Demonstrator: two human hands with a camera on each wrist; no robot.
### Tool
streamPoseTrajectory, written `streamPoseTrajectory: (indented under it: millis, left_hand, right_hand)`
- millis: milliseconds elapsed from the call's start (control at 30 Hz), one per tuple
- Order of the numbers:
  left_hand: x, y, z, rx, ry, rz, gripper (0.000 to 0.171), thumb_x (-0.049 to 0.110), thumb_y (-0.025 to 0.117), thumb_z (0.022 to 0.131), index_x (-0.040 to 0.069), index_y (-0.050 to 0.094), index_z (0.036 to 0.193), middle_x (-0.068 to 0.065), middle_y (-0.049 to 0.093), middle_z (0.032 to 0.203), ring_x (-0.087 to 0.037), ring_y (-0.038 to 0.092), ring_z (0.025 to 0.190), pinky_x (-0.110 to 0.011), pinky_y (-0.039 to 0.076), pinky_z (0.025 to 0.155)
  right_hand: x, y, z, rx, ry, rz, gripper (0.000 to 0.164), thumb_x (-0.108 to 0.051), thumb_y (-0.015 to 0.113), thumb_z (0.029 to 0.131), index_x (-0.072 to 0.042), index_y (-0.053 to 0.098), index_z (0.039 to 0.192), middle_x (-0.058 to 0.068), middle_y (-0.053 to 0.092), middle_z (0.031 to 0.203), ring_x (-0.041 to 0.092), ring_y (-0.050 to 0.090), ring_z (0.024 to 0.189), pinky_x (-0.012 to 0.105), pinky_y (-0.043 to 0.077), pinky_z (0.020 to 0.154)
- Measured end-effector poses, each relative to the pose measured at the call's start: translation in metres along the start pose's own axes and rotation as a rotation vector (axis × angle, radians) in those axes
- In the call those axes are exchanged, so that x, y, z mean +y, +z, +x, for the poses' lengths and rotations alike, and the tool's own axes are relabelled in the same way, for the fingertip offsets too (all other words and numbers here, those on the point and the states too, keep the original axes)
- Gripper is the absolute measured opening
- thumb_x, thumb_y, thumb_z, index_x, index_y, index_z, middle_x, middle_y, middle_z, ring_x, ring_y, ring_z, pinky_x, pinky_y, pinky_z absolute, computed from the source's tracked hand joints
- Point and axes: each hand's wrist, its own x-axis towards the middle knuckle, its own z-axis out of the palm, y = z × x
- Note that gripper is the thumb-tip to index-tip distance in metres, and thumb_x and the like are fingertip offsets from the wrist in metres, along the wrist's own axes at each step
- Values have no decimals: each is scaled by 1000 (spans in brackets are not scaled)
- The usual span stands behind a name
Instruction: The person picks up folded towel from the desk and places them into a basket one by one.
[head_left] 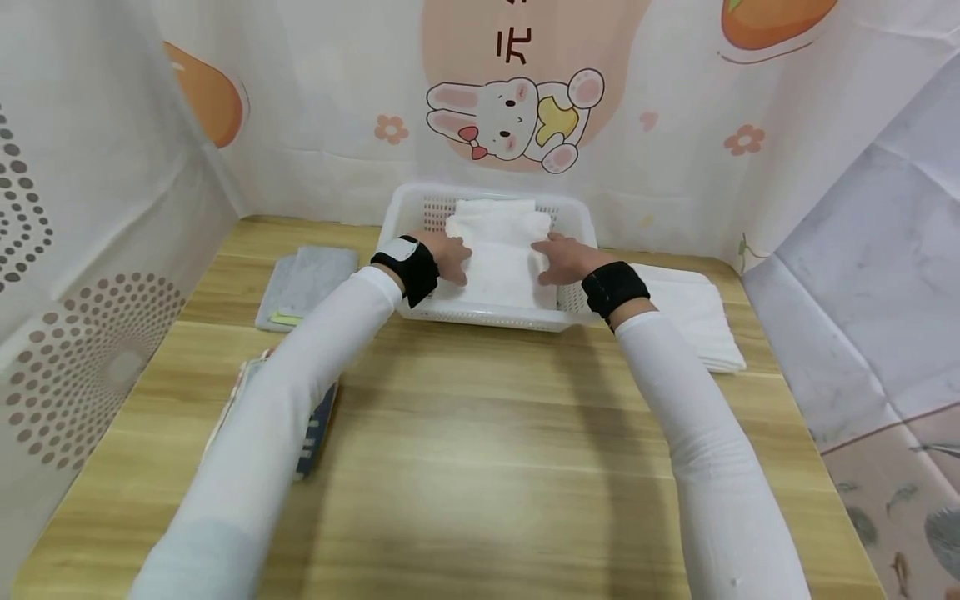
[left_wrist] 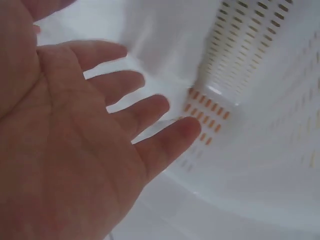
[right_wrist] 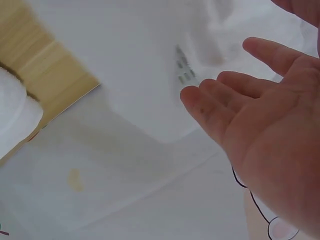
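Note:
A white folded towel [head_left: 504, 260] lies in a white plastic basket [head_left: 487, 317] at the far side of the table. My left hand [head_left: 447, 257] is over the towel's left side. Its fingers spread loosely in the left wrist view, with nothing gripped; the perforated basket wall [left_wrist: 245, 45] shows beyond them. At the towel's right side is my right hand [head_left: 567, 258]. In the right wrist view its fingers [right_wrist: 210, 112] are extended and relaxed, holding nothing. Whether either hand touches the towel I cannot tell.
Grey folded cloths [head_left: 318, 279] lie left of the basket. Nearer, a dark patterned folded cloth [head_left: 318, 425] is partly covered by my left arm. White folded towels [head_left: 690, 321] sit at the right. A printed curtain [head_left: 337, 108] hangs behind the table [head_left: 465, 450].

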Motion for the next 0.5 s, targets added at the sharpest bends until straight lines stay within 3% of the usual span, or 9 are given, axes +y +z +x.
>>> streamPoseTrajectory:
  millis: [100, 167, 300, 500]
  left_hand:
    - [5, -6, -1, -49, 33, 4, 70, 43, 43, 104, 17, 13, 161, -10, 7, 167, -31, 9, 153, -46, 16, 121]
    - [9, -7, -5, -45, 55, 11, 70, 44, 42, 104, 15, 13, 161, -11, 9, 167, -31, 9, 153, -45, 15, 121]
    - [18, -4, -15, 3, 103, 33, 69, 47, 37, 105, 14, 14, 161, -14, 11, 166, -35, 11, 152, -48, 15, 121]
    - [29, 9, -31, 57, 147, -13, 71, 52, 34, 105, 14, 11, 161, -16, 12, 165, -39, 12, 151, -52, 14, 120]
  right_hand:
    - [-3, -3, -4, 5, -31, 5, 69, -21, 59, 99, -4, 25, 157, 28, 10, 162, 43, 14, 149, 53, 18, 119]
    - [-7, -6, -8, 14, -51, 13, 69, -22, 58, 99, -4, 25, 157, 28, 12, 162, 42, 14, 149, 53, 19, 119]
    - [-16, -7, -18, 53, -106, 46, 67, -22, 57, 99, -3, 27, 156, 27, 15, 162, 40, 12, 150, 52, 18, 119]
    - [-31, 2, -34, 133, -213, 55, 65, -22, 56, 100, -1, 28, 155, 28, 19, 160, 44, 17, 148, 55, 21, 118]
